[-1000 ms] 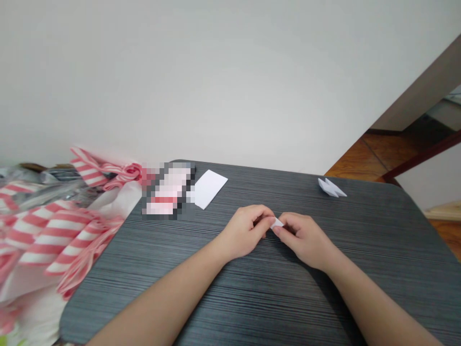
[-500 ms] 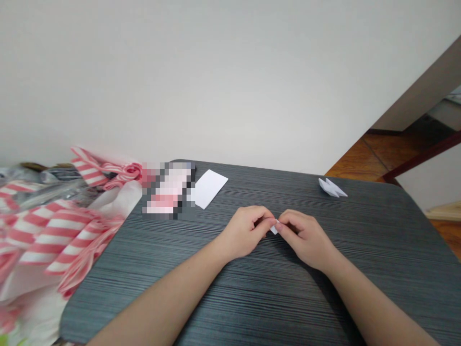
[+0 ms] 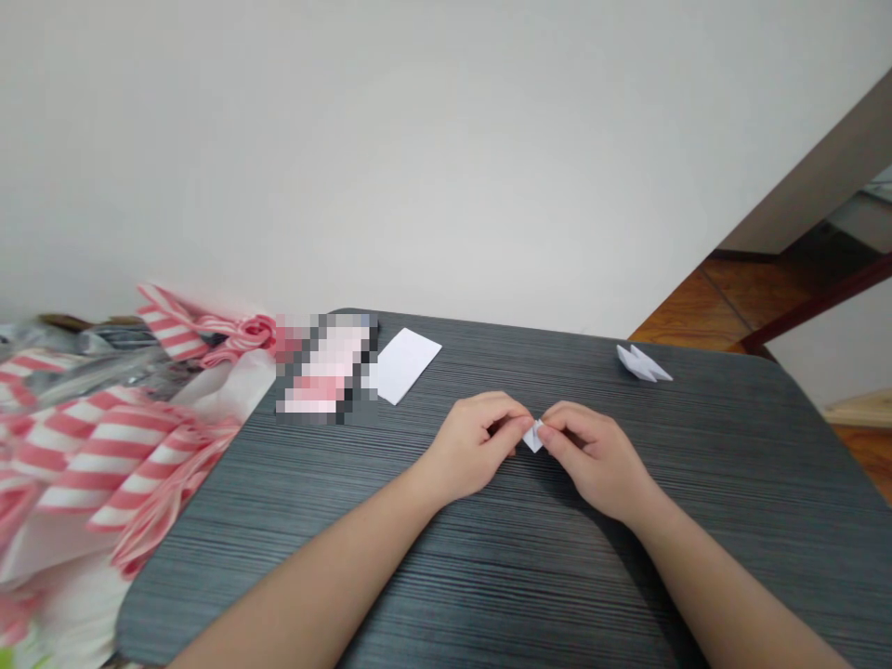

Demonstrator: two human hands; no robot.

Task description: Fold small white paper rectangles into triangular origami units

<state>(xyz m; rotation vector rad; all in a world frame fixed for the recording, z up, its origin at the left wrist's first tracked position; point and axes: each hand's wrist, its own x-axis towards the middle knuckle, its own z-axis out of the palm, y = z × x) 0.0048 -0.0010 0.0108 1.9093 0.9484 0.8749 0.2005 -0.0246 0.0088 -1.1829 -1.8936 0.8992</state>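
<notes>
A small folded piece of white paper (image 3: 533, 438) is pinched between my two hands, just above or on the dark table. My left hand (image 3: 480, 441) grips its left side between thumb and fingers. From the right, my right hand (image 3: 592, 455) pinches the other side the same way. Only the pointed lower part and a crease of the paper show; the fingers cover the rest. Farther back on the right lies another folded white paper piece (image 3: 642, 363) with pointed ends.
The dark wood-grain table (image 3: 446, 576) stands against a pale wall (image 3: 446, 167). White rectangular paper (image 3: 410, 364) lies at the back left beside a pixelated, phone-shaped object (image 3: 326, 367). Red-and-white striped cloth (image 3: 118, 446) is heaped left of the table.
My fingertips have drawn slightly apart, and more of the folded paper shows between them, with a crease now visible. Both hands have shifted only a little; everything else lies as before.
</notes>
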